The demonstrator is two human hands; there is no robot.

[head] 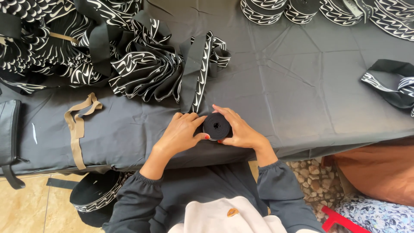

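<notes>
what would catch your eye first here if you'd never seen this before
First, the heap of black band with white curved marks, spilling over the far left of the dark cloth table. Next, at the near edge, the left hand and right hand cup a small black roll.

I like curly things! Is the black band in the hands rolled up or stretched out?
Rolled up. The black band is a tight round coil with ring layers showing, held between the left hand and right hand.

Two hands (181, 133) (241, 131), one small roll (217, 126), perhaps four finished rolls (262, 9).
</notes>
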